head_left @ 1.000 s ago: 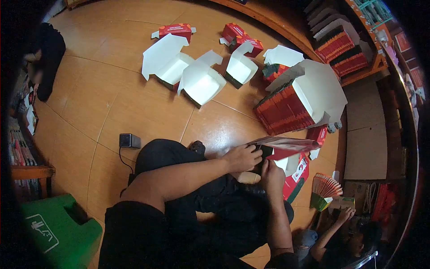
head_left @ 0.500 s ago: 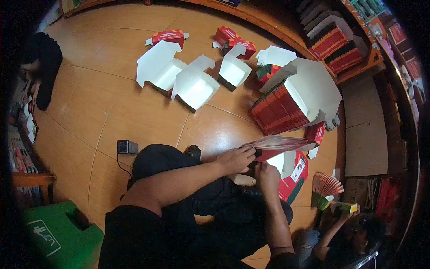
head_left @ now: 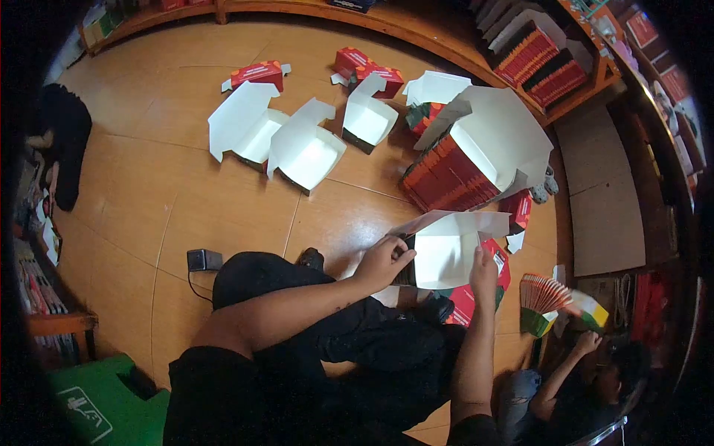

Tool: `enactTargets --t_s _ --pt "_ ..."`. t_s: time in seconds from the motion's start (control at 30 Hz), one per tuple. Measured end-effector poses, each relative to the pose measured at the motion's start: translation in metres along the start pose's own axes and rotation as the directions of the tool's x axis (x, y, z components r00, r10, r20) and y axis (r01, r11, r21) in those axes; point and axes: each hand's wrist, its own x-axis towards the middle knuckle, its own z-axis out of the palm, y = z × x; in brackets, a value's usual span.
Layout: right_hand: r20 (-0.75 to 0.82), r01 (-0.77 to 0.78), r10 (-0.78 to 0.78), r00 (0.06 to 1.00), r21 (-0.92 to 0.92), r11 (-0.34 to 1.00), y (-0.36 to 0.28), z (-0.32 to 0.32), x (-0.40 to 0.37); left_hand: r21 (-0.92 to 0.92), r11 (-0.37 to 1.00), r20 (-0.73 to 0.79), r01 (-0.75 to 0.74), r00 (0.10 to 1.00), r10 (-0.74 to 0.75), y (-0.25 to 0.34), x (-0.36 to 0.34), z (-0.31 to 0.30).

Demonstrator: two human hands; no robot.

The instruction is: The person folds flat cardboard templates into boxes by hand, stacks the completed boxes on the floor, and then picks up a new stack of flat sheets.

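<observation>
An open carton box (head_left: 446, 256), white inside, lies just beyond my lap with its lid raised at the far side. My left hand (head_left: 387, 262) is at the box's left edge, its fingers curled near the dark rim. At the right edge, my right hand (head_left: 483, 269) pinches the box wall. Red printed cardboard (head_left: 502, 260) lies under and beside the box. Beyond it stands a tall nested stack of red boxes (head_left: 450, 178) with white lids open.
Open white boxes (head_left: 306, 157) and red boxes (head_left: 256, 74) lie on the wooden floor (head_left: 216, 175). A small black box (head_left: 203, 260) with a cable sits left of my knee. Another person (head_left: 587, 379) handles yellow-green cartons at lower right. A green stool (head_left: 111, 405) stands at lower left.
The box between my hands has turned and opened, so its white inside now shows. My right hand has moved right and up, my left slightly left. The view has shifted a little.
</observation>
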Motion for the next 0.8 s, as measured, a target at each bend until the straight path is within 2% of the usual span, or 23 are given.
enactTargets --t_s 0.07,0.1,0.13,0.2,0.27,0.33,0.4,0.47,0.53,0.6,0.67,0.7,0.73,0.77,0.8 --pt "0.284 -0.050 0.097 0.954 -0.170 0.984 0.000 0.005 -0.001 0.123 0.974 -0.126 0.189 0.977 -0.174 -0.002 0.004 0.002" --pt "0.272 -0.022 0.057 0.961 -0.133 0.991 0.000 0.010 -0.003 0.138 0.977 -0.194 0.160 0.972 -0.132 -0.005 0.007 0.000" --pt "0.279 -0.025 0.059 0.959 -0.127 0.992 0.001 0.014 -0.003 0.145 0.975 -0.196 0.167 0.971 -0.137 -0.005 0.011 -0.004" --pt "0.261 0.002 0.056 0.964 -0.217 0.976 0.000 0.021 -0.003 0.126 0.971 -0.180 0.203 0.967 -0.179 -0.003 0.018 -0.009" --pt "0.245 0.051 0.008 0.969 -0.231 0.972 -0.002 0.025 -0.006 0.140 0.958 -0.174 0.250 0.959 -0.225 -0.002 0.017 -0.009" --pt "0.224 0.106 -0.048 0.973 -0.253 0.962 -0.004 0.025 -0.008 0.152 0.915 -0.151 0.374 0.924 -0.352 -0.005 0.019 -0.008" --pt "0.143 0.103 -0.061 0.988 -0.301 0.948 -0.008 0.027 -0.013 0.136 0.926 -0.161 0.353 0.930 -0.331 -0.009 0.019 -0.007" --pt "0.190 0.064 -0.018 0.982 -0.239 0.969 -0.003 0.028 -0.010 0.126 0.933 -0.184 0.337 0.932 -0.312 -0.016 0.018 -0.008" --pt "0.253 0.025 0.017 0.967 -0.164 0.986 0.001 0.029 -0.010 0.189 0.920 -0.119 0.344 0.938 -0.326 -0.019 0.015 -0.005" --pt "0.271 0.086 -0.066 0.960 -0.065 0.994 -0.001 0.025 -0.010 0.289 0.908 -0.085 0.303 0.953 -0.291 -0.011 0.015 -0.012" --pt "0.296 -0.085 0.089 0.951 -0.025 0.996 0.006 0.020 -0.004 0.554 0.808 0.186 0.201 0.916 -0.355 0.013 0.018 -0.041" --pt "0.278 -0.114 0.103 0.955 0.024 0.993 0.012 0.016 -0.001 0.676 0.720 0.305 0.157 0.830 -0.467 0.028 0.022 -0.061" --pt "0.258 -0.150 0.126 0.958 0.075 0.986 0.018 0.012 0.000 0.693 0.705 0.296 0.149 0.833 -0.467 0.035 0.031 -0.079" --pt "0.203 -0.109 0.074 0.976 0.163 0.981 0.011 0.006 -0.002 0.768 0.623 0.273 0.149 0.804 -0.528 0.041 0.042 -0.098" --pt "0.183 -0.138 0.112 0.977 0.134 0.981 0.004 -0.002 -0.003 0.832 0.535 0.245 0.143 0.772 -0.587 0.048 0.052 -0.114"
